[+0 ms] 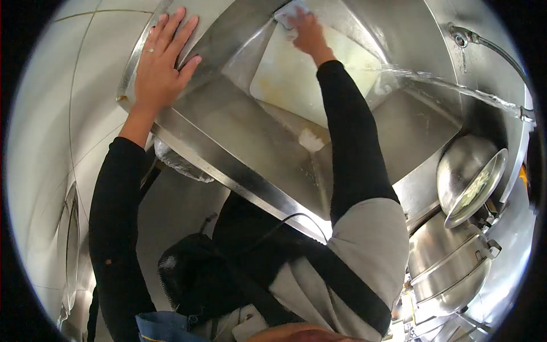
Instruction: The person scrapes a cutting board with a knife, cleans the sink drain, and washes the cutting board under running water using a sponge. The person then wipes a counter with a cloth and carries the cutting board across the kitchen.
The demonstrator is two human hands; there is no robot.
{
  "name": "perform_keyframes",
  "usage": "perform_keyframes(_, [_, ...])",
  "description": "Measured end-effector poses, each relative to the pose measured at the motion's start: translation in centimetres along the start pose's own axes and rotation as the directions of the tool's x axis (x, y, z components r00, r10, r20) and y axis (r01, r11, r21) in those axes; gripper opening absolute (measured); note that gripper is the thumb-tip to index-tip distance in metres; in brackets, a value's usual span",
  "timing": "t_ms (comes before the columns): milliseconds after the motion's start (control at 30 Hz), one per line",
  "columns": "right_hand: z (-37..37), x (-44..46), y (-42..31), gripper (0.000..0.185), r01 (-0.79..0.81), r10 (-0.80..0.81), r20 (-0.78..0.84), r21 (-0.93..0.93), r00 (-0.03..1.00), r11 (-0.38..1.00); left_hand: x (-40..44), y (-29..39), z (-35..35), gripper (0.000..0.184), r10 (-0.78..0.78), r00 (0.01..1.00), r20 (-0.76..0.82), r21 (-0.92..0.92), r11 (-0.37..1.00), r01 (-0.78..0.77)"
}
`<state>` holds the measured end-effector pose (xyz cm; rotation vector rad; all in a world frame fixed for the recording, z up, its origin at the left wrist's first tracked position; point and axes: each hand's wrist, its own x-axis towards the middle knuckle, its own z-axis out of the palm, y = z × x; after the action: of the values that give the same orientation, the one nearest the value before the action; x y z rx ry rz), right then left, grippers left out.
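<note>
My left hand [161, 68] lies flat with fingers spread on the metal edge at the left of the sink [239, 137]; a ring shows on one finger. My right hand [310, 39], slightly blurred, presses a pale sponge [290, 12] at the far corner of a white cutting board [293, 74]. Whether it is a sponge or a folded cloth is hard to tell. The board lies tilted across the sink, with yellowish stains on its surface. A stream of water [450, 85] shoots in from the right and meets the board's right side. White foam [311, 139] sits near the board's lower corner.
The tap nozzle [527, 115] and a hose [501, 51] are at the right wall. Metal bowls [464, 165], one holding pale scraps, and a large steel pot [450, 265] stand at the right. The sink's front rim [245, 185] runs close to my body.
</note>
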<state>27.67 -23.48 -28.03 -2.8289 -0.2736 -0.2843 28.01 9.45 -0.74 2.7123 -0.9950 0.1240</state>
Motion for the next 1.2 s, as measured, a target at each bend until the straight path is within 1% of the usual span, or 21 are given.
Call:
perform_keyframes(67, [1.9,0.6,-1.0,0.045,0.147,-0.149,-0.008,-0.084,0.989,0.985,0.0,0.1,0.0,0.068,-0.015,1.0,0.018,0.014,1.0,0.015])
perform_keyframes(167, [3.7,3.9,-0.7,0.04,-0.117,0.122,0.187,-0.036,0.975,0.992,0.0,-0.1,0.1,0.068,-0.014,1.0,0.003,0.001,1.0,0.014])
perform_keyframes(233, [3.3,5.2,0.3,0.039,-0.308,0.303,0.055,0.122,0.951,0.944,-0.2,-0.1,-0.1,0.068,-0.013,1.0,0.007,-0.008,1.0,0.013])
perform_keyframes(300, [1.0,4.4,-1.4,0.041,-0.456,0.444,0.158,0.052,0.882,0.888,-0.3,0.1,-0.3,0.067,-0.017,1.0,0.016,-0.008,1.0,0.017])
perform_keyframes(367, [4.2,-1.8,-4.2,0.042,-0.393,0.37,0.263,0.039,0.891,0.919,-0.4,0.0,-0.3,0.067,-0.022,1.0,0.011,0.002,1.0,0.022])
perform_keyframes(433, [5.2,-9.4,-9.2,0.048,-0.153,0.14,0.287,0.025,0.948,0.988,-0.1,0.4,-0.2,0.067,-0.015,1.0,0.002,0.006,1.0,0.015])
perform_keyframes(500, [3.9,-15.8,-10.4,0.056,-0.165,0.058,0.501,0.172,0.864,0.971,0.2,1.1,-0.9,0.067,0.005,1.0,0.018,0.01,1.0,-0.005])
perform_keyframes(567, [6.1,-23.9,-3.3,0.06,-0.137,0.099,0.296,0.108,0.95,0.985,0.7,1.5,-2.1,0.072,-0.067,0.988,0.137,0.04,0.997,0.062])
perform_keyframes(600, [4.9,-24.8,0.8,0.06,-0.431,0.407,0.423,-0.044,0.81,0.901,0.6,1.8,-2.4,0.074,-0.1,0.974,0.204,0.053,0.994,0.091])
perform_keyframes(633, [0.6,-21.9,3.4,0.063,-0.696,0.683,0.408,-0.143,0.606,0.704,0.5,1.7,-2.3,0.074,-0.093,0.976,0.199,0.051,0.995,0.084])
perform_keyframes(667, [-0.3,-21.0,8.0,0.066,-0.649,0.66,0.127,-0.12,0.74,0.751,0.5,1.4,-2.0,0.074,-0.089,0.979,0.184,0.051,0.995,0.081])
perform_keyframes(700, [-0.3,-18.6,9.9,0.063,-0.733,0.775,0.011,-0.317,0.632,0.602,0.3,1.5,-1.8,0.075,-0.086,0.981,0.172,0.047,0.996,0.079])
perform_keyframes(767, [5.6,-13.3,11.9,0.058,-0.595,0.581,-0.368,0.087,0.726,0.799,0.3,1.7,-1.7,0.075,-0.099,0.979,0.176,0.044,0.995,0.093])
perform_keyframes(800, [2.8,-7.6,7.3,0.055,-0.744,0.749,-0.025,0.103,0.662,0.66,0.2,1.7,-1.8,0.075,-0.109,0.978,0.176,0.047,0.994,0.103])
perform_keyframes(833, [9.7,-5.8,5.5,0.055,-0.618,0.591,-0.188,-0.175,0.785,0.766,0.1,1.6,-1.9,0.077,-0.131,0.973,0.189,0.073,0.99,0.119])
perform_keyframes(933, [7.5,-7.1,-10.2,0.039,-0.316,0.324,-0.029,-0.316,0.946,0.895,0.2,1.6,-1.5,0.076,-0.073,0.983,0.169,0.069,0.996,0.062])
perform_keyframes(1033, [0.4,-20.3,-12.9,0.043,-0.188,0.176,0.071,0.221,0.982,0.957,0.6,0.4,0.0,0.068,0.083,0.996,-0.016,0.022,0.996,-0.083])
perform_keyframes(1067, [-1.0,-24.5,-10.1,0.041,-0.279,0.265,0.087,0.267,0.96,0.922,0.5,0.5,0.1,0.068,0.091,0.995,-0.025,0.016,0.996,-0.091])
perform_keyframes(1133, [-4.1,-28.9,-3.4,0.035,-0.672,0.657,0.142,0.115,0.74,0.732,-0.3,-0.5,0.5,0.069,0.076,0.997,-0.018,0.02,0.997,-0.075])
perform_keyframes(1167, [-4.9,-28.1,0.7,0.039,-0.809,0.809,-0.02,0.021,0.587,0.588,-0.4,-0.8,0.7,0.067,0.066,0.998,-0.008,0.026,0.997,-0.066])
perform_keyframes(1200, [-5.0,-26.6,4.4,0.038,-0.815,0.784,-0.238,-0.078,0.574,0.574,-0.4,-0.7,0.7,0.066,0.057,0.998,-0.009,0.034,0.998,-0.057])
